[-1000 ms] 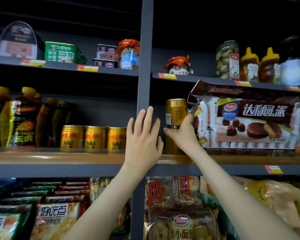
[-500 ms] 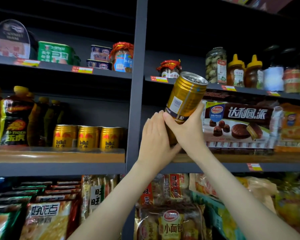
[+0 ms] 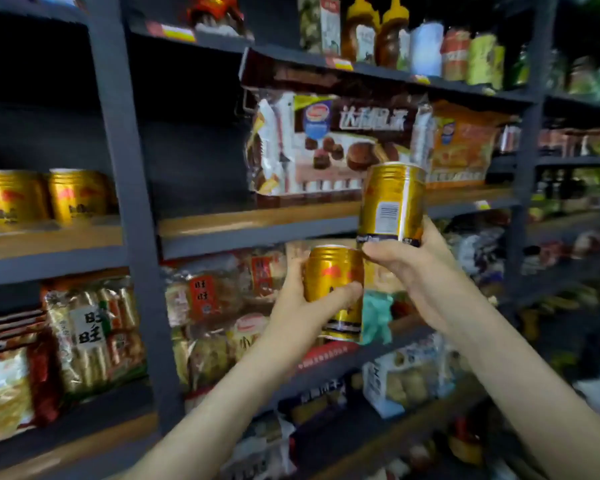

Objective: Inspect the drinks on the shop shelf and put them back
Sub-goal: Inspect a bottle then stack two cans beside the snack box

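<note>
Head: right hand (image 3: 421,271) holds barcode-side can (image 3: 392,202); left hand (image 3: 300,306), red-logo can (image 3: 333,275).

The brown pie pack (image 3: 340,147) carries white characters that read 达利园派, softened by blur, beside a blue oval brand badge too smeared to read. Lower down, 旺旺 stands in black on the white label of a rice cracker bag (image 3: 90,327) and again on the red label of a second cracker bag (image 3: 201,296). The upper gold can (image 3: 392,202) shows a white barcode panel with illegible digits, and the print on the lower gold can (image 3: 333,289) and the shelved gold cans (image 3: 42,195) is blurred beyond reading.
</note>
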A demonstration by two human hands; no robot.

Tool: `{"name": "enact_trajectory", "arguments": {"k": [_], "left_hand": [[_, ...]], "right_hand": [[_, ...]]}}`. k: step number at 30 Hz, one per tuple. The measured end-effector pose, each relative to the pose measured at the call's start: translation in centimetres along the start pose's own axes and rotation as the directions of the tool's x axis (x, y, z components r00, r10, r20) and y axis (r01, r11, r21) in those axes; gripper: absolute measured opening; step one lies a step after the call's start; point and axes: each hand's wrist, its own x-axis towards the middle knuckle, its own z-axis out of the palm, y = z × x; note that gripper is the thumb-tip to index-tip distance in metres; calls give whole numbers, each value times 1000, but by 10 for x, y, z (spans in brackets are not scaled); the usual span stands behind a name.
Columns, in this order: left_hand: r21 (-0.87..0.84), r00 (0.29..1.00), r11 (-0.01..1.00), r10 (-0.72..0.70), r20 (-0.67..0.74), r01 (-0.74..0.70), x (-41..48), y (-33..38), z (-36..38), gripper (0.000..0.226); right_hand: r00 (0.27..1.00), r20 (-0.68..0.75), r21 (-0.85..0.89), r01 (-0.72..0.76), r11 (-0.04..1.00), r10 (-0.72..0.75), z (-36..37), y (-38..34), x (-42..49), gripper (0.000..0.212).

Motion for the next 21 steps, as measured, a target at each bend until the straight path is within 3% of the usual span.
{"name": "enact_trajectory", "arguments": {"k": [3,8,13,17,21], "left_hand": [[-229,954,930,-259,149,288,-21,-31,28,56],[-426,720,582,-581,378,693,-59,-85,93,50],[-339,446,306,-743,500,890,-96,-126,163,72],[-243,351,256,-752,558,936,-118,-149,212,63],[-133,204,155,-783,588,979,-136,-182,251,56]], "right_hand": [[990,-1,29,-142,990,142,-48,27,-37,73],[913,-136,199,-354,914,384,-122,62,-123,61],[842,-196,283,-442,851,503,-181,81,-197,88],[799,-253,311,-467,828,546,-226,92,-252,63],[697,-370,364,-499,786,614,-256,115,-296,77]]}}
